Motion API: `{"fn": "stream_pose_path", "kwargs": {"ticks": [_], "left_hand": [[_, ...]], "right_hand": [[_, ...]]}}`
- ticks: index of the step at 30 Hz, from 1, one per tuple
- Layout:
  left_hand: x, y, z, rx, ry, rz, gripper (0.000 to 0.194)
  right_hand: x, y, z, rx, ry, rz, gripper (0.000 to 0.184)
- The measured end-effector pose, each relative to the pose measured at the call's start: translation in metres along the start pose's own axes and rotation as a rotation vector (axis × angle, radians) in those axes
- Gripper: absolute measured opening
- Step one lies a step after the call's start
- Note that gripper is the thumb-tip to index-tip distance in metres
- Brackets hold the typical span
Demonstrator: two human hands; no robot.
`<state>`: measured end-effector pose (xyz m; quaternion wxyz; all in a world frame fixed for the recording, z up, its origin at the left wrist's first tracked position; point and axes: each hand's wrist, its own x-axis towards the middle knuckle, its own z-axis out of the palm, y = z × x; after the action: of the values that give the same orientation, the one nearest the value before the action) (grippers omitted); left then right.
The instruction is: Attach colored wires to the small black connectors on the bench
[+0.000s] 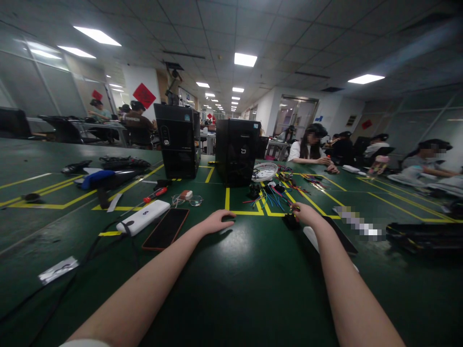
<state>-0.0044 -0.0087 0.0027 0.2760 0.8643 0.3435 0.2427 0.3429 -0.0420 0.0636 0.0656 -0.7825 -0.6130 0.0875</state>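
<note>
Item one: our left hand point(217, 222), centre of the frame, lies palm-down and loose on the dark green table mat point(231, 289), grasping nothing.

Item two: our right hand point(306, 213), right of centre, fingers curled at the near edge of a tangle of coloured wires point(275, 197); we cannot tell whether it grips a strand. A small black block point(290, 221) sits just beside it, lower left of the hand.

Item three: white power bank point(142, 218) and dark flat phone point(166, 228), left of the left hand, well apart from it.

Item four: two black computer towers point(237, 150), upper centre, behind the wires.
</note>
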Motion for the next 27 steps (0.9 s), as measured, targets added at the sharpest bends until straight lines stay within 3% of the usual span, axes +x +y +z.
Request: {"fn": "stream_pose_path", "kwargs": {"ticks": [12, 27], "left_hand": [[0.0, -0.006, 0.002, 0.011, 0.005, 0.01, 0.033], [-0.001, -0.011, 0.002, 0.034, 0.001, 0.02, 0.035]], "right_hand": [[-0.004, -0.01, 0.001, -0.085, -0.068, -0.06, 0.032], [0.003, -0.019, 0.014, -0.243, -0.106, -0.037, 0.03]]}}
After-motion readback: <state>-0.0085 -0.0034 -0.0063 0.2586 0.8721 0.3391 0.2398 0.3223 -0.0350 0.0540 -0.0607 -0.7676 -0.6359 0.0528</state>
